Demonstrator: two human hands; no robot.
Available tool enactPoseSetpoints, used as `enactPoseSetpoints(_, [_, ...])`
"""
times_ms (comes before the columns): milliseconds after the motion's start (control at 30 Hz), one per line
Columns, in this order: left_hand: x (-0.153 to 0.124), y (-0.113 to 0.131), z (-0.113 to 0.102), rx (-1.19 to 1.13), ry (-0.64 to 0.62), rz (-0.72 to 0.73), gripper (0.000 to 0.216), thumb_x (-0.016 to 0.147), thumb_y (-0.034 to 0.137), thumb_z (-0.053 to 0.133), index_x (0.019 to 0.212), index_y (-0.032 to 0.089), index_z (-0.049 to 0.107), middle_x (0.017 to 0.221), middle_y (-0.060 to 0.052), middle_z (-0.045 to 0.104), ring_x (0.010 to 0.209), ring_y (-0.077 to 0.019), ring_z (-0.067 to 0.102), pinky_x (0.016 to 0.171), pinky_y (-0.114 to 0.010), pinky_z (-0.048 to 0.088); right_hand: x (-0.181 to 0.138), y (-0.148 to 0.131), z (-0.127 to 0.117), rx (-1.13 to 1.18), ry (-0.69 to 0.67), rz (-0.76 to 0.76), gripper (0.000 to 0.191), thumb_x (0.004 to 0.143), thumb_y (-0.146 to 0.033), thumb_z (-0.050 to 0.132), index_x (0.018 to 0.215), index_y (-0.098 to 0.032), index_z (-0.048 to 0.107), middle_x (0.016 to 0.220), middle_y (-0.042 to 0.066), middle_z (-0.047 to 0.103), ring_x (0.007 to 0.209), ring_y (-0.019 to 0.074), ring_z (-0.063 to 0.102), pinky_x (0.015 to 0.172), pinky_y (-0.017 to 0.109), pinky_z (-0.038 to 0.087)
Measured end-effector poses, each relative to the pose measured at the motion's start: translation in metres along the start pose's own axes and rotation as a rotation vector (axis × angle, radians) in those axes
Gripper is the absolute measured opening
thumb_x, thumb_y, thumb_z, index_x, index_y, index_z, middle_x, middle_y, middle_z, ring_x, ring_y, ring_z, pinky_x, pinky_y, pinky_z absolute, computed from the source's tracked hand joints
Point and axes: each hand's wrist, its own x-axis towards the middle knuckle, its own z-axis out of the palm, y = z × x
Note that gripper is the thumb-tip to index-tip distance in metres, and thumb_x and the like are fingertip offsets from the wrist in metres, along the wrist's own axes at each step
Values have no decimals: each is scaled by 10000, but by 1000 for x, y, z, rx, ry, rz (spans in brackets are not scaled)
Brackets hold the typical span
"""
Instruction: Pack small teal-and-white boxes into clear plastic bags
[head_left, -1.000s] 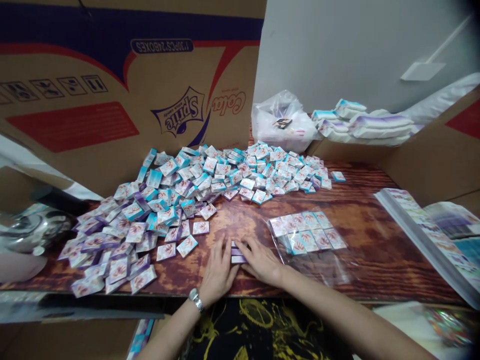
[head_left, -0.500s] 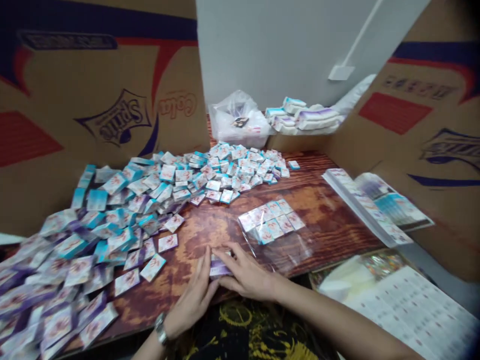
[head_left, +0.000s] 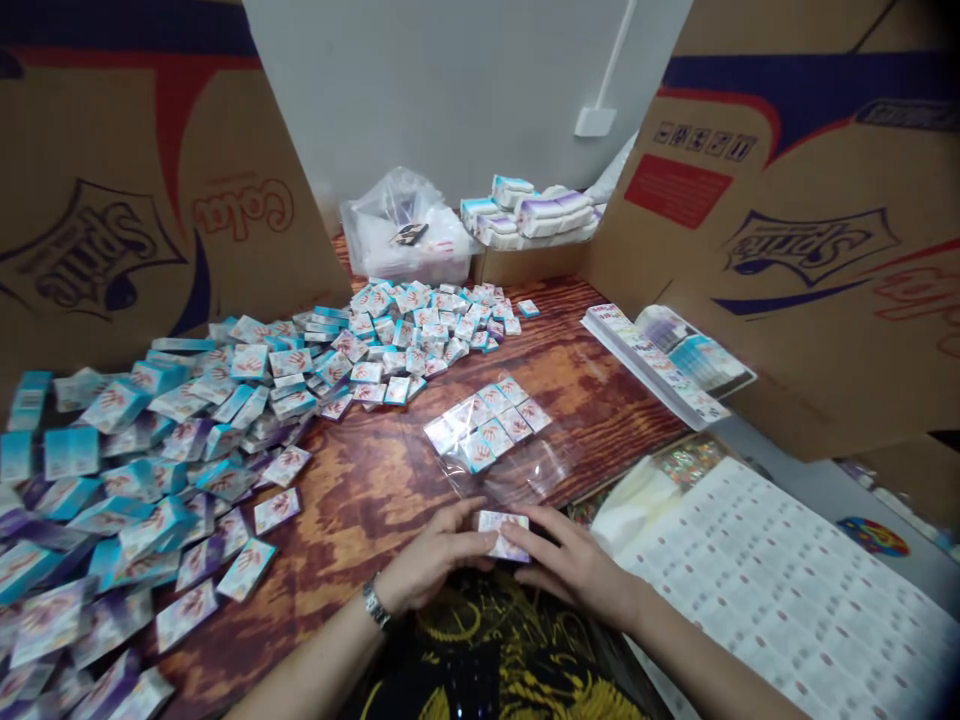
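Note:
Between my two hands, at the table's front edge, is a small white and purple box (head_left: 504,533) with a printed face turned up. My left hand (head_left: 442,550), with a metal watch at its wrist, grips the box's left side. From the right, the fingers of my right hand (head_left: 562,555) close on the same box. Just beyond them lies a clear plastic bag (head_left: 536,465) holding two rows of similar boxes (head_left: 495,432). A large heap of loose blue and purple boxes (head_left: 225,410) spreads across the table's left side.
Tall cardboard cartons (head_left: 112,190) stand at left and right (head_left: 795,230). At the back are a plastic-wrapped tub (head_left: 409,235) and a low carton (head_left: 525,263) stacked with packs. Printed sheets (head_left: 652,370) lie at right, and a sticker sheet (head_left: 787,570) lies near my right arm.
The view has swung to the right. Both hands have come nearer the table's front edge with the box, whose printed face now shows instead of mostly its purple side.

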Motion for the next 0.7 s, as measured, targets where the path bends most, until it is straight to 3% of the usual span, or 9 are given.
enactPoseSetpoints(100, [-1,1,4,54,-17,-18,531,746,326,657,1228,172,497,1186,-115,568,995,-217,587,775,-298,501,-4,2,1,22,16,2,517,869,-270,541,1358,-261,374,1225,133,514,1109,224,532,876,344,495])
enactPoseSetpoints(167, [-4,-1,6,230,43,45,491,812,368,577,1255,189,467,1162,-107,576,976,-214,589,781,-328,510,-7,4,2,43,44,6,510,865,-250,543,1350,-261,383,1195,121,524,1078,214,546,872,332,496])
enactPoseSetpoints(333, [-10,-16,10,1154,493,525,344,863,397,489,1167,253,561,1186,-117,493,1058,-264,496,861,-419,473,-15,18,5,57,177,174,496,864,-225,533,1338,-260,391,1175,111,520,1064,211,547,874,333,499])
enactPoseSetpoints(467, [-2,-30,10,1637,535,525,367,878,415,457,1211,283,536,1016,-113,544,914,-256,512,696,-362,501,-8,29,19,49,152,262,423,875,-269,510,1295,-246,464,1145,105,543,1053,219,554,886,347,497])
enactPoseSetpoints(567, [4,-37,5,1756,538,505,343,900,361,426,1185,215,548,844,-87,575,799,-221,537,698,-342,488,5,33,30,107,108,276,409,879,-286,494,1285,-240,479,1141,101,547,1050,213,556,889,341,495])
enactPoseSetpoints(700, [6,-43,-2,1651,584,533,294,908,300,417,1145,181,546,902,-96,615,808,-220,586,724,-339,491,21,38,36,212,69,233,413,875,-278,496,1286,-243,475,1147,95,538,1058,200,547,899,330,483])
